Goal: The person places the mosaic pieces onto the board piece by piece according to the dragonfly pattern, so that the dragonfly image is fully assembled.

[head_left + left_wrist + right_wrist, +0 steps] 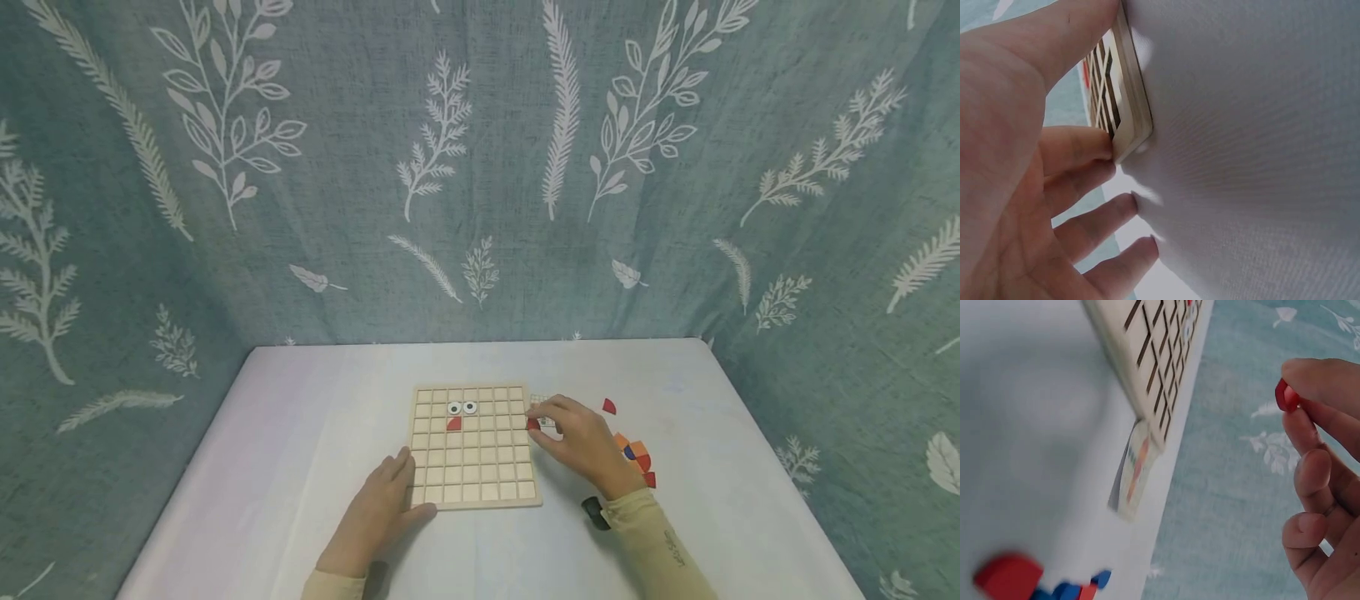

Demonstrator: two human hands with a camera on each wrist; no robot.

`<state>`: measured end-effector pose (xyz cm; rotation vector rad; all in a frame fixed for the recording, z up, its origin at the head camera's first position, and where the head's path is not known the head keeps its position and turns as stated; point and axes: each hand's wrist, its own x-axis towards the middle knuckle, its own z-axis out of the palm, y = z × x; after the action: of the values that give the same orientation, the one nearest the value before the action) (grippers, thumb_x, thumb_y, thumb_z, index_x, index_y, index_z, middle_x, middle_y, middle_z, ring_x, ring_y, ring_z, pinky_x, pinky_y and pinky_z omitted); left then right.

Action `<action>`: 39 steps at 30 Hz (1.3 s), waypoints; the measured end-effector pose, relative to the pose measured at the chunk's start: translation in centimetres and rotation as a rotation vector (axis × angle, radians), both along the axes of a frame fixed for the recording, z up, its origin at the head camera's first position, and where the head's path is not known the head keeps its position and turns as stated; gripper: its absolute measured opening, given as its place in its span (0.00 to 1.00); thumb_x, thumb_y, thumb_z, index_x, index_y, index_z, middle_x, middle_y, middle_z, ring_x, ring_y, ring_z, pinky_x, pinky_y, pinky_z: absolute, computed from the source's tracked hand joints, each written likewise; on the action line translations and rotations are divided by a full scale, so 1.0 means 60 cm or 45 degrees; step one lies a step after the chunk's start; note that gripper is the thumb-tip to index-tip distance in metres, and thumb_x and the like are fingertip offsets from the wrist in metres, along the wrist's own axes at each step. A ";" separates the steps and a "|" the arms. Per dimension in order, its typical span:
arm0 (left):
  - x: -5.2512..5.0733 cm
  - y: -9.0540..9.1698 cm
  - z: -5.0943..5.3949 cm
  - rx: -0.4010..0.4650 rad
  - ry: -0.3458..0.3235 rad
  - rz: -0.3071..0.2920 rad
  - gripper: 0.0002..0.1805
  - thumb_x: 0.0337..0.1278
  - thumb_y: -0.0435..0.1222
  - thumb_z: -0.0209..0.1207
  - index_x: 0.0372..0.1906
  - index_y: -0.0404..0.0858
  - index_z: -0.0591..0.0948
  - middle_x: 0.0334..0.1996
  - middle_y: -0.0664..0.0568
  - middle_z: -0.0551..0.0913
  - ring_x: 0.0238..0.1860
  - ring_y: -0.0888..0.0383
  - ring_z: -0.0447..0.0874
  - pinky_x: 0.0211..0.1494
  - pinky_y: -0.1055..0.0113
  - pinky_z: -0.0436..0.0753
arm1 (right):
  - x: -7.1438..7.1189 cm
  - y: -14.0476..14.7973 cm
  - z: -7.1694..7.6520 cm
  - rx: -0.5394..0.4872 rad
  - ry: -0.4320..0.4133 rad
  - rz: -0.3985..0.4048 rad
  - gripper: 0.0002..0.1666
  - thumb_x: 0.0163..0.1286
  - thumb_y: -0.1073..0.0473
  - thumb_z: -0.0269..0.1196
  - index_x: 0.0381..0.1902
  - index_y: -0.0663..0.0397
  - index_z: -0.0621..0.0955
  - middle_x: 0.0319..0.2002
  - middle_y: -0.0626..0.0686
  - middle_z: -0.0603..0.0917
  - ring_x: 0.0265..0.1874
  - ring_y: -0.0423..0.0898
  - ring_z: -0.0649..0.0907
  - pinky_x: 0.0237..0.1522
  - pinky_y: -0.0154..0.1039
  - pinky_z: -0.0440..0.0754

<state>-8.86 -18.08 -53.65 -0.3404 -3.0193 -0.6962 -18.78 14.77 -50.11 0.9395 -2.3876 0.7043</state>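
A square wooden grid board [473, 467] lies on the table. Two white eye tiles [469, 407] and a red quarter-round tile [454, 423] sit in its upper cells. At the near left corner my left hand [381, 504] touches the board, fingers along the left edge and thumb by the front edge. Past the right edge, my right hand [581, 437] pinches a small red tile [1290, 398] between thumb and fingers, raised off the table in the right wrist view. A printed card [1137, 469] beside the board is partly hidden behind this hand in the head view.
Right of the right hand lie a loose red quarter-round tile [609, 406] and a small group of orange, blue and red tiles [637, 450]. A dark object [596, 513] shows at the right wrist. Leaf-patterned cloth [480, 167] hangs behind the white table [315, 400].
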 end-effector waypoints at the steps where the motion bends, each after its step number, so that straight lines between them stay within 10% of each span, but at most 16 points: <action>1: 0.000 0.000 0.000 -0.001 0.000 -0.001 0.47 0.55 0.52 0.70 0.69 0.22 0.70 0.71 0.31 0.67 0.70 0.31 0.65 0.74 0.42 0.66 | -0.001 -0.006 0.000 -0.010 -0.002 -0.001 0.17 0.56 0.59 0.79 0.44 0.46 0.89 0.40 0.43 0.86 0.27 0.36 0.74 0.25 0.28 0.77; 26: -0.003 -0.004 -0.009 -0.018 0.007 0.005 0.46 0.55 0.52 0.71 0.69 0.23 0.71 0.71 0.31 0.68 0.70 0.31 0.66 0.74 0.43 0.67 | -0.052 -0.104 -0.025 -0.040 -0.249 0.057 0.14 0.64 0.56 0.74 0.47 0.48 0.88 0.40 0.45 0.86 0.26 0.36 0.73 0.26 0.29 0.76; 39: -0.003 -0.002 -0.008 -0.016 0.021 -0.011 0.46 0.55 0.52 0.70 0.68 0.23 0.71 0.71 0.31 0.68 0.70 0.31 0.66 0.74 0.42 0.67 | -0.071 -0.134 -0.029 0.177 -0.470 0.042 0.12 0.68 0.51 0.70 0.49 0.43 0.89 0.47 0.42 0.87 0.39 0.41 0.85 0.38 0.35 0.85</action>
<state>-9.01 -18.22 -54.12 -0.3575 -3.0099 -0.6719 -23.04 6.71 -51.83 0.9771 -2.7792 0.7895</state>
